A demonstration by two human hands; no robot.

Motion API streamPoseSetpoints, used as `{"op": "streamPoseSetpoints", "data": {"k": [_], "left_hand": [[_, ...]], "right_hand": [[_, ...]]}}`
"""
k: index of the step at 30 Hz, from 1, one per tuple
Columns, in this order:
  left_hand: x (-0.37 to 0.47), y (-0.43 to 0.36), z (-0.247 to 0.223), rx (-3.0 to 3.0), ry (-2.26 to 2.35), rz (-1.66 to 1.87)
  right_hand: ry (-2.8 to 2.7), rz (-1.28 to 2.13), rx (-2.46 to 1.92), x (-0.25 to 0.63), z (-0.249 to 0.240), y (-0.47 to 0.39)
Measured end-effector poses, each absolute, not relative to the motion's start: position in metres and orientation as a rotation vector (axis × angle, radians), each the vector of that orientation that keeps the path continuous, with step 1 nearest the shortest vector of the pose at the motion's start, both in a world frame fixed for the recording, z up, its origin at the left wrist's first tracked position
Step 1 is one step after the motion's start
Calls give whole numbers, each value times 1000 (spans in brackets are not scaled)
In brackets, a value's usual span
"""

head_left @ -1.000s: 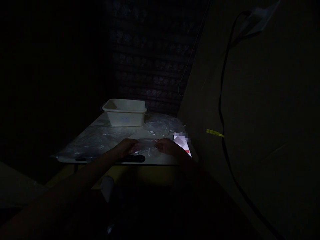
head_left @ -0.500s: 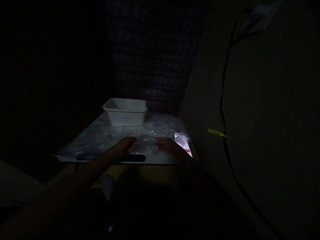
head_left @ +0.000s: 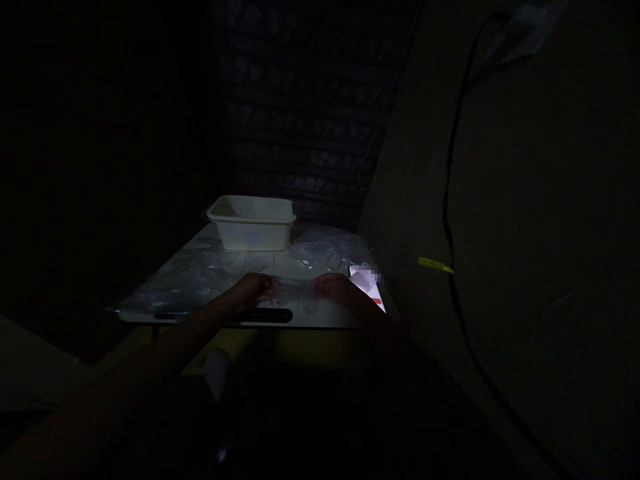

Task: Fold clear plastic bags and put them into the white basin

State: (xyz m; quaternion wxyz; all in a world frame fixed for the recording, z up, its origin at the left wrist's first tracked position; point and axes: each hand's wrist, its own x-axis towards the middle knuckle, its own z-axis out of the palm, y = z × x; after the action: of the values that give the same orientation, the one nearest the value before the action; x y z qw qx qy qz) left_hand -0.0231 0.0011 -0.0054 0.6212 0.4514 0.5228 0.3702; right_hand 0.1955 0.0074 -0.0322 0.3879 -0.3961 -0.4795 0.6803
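Between my two hands a piece of clear plastic, perhaps a small bag (head_left: pixel 295 291), is stretched out above the front of a white table (head_left: pixel 325 316). My left hand (head_left: pixel 254 291) pinches its left end, fingers closed. At the other end, my right hand (head_left: pixel 334 288) grips it in the same way. Dim light hides the finer detail of the fingers. A lit phone (head_left: pixel 367 287) lies just right of my right hand. Below my left hand, a dark slot (head_left: pixel 265 315) runs along the table's front edge.
A cream plastic tub (head_left: pixel 254 233) with side handles stands at the back of the table. Loose clear plastic (head_left: pixel 185 277) covers the left side, with more plastic sheeting (head_left: pixel 320 247) right of the tub. A black cable (head_left: pixel 447 220) with a yellow tag (head_left: pixel 436 265) hangs along the right wall.
The clear plastic between my hands has gone from crumpled and shiny to flatter and pulled taut. My hands have barely shifted.
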Motion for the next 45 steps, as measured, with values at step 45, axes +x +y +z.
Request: {"op": "streamPoseSetpoints", "data": {"k": [45], "left_hand": [[-24, -11, -38, 2904, 1335, 46]], "right_hand": [[-2308, 60, -1681, 154, -40, -29]]}}
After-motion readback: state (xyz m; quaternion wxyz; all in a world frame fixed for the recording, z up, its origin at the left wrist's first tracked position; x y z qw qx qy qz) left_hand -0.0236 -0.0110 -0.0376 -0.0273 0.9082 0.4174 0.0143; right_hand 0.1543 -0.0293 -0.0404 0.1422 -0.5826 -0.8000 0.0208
